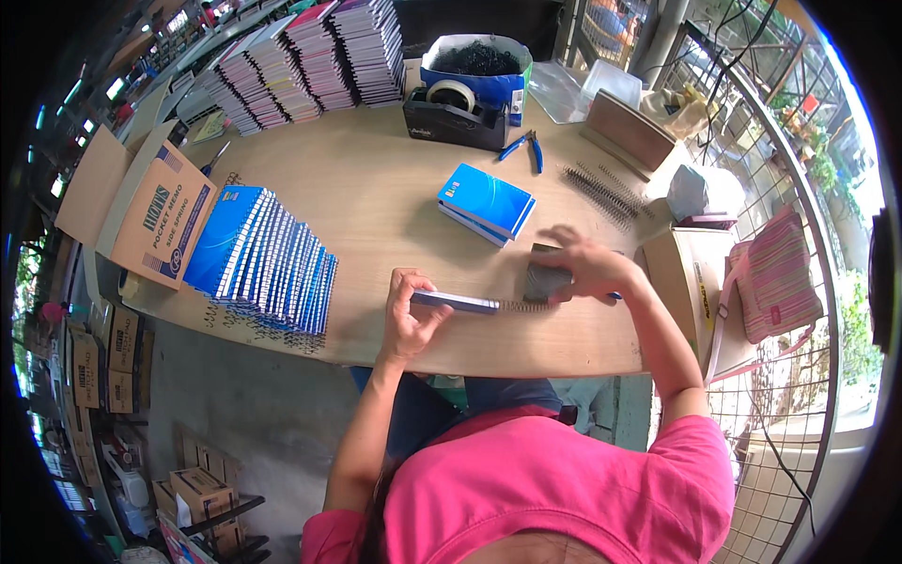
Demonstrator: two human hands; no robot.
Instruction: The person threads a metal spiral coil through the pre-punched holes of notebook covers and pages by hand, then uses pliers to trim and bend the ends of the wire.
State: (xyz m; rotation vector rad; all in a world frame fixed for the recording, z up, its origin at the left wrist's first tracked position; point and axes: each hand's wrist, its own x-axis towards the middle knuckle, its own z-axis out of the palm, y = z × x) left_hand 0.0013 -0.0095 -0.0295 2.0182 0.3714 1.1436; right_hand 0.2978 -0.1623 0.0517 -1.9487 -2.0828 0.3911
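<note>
The left hand is clamping a thin notebook by its left end, the thumb pressing from the near side and the other fingers curling along the far side. The notebook is standing edge-on between them, its free end pointing away from the palm toward the right hand. A wire coil is stretching in line from that free end, running up to just below the right fingers. Those fingers are spreading apart in a blur above a dark block; whether they are touching the block or the coil, I cannot tell.

Beyond the hands, a short pile of blue notebooks is lying on the table. Pliers with blue handles are resting behind it, and loose coils are lying to its right. Farther back, a black tape dispenser is sitting in front of a tub of dark wire. On the left, a long row of blue notebooks is leaning beside an open cardboard box, while tall notebook stacks are standing at the far edge.
</note>
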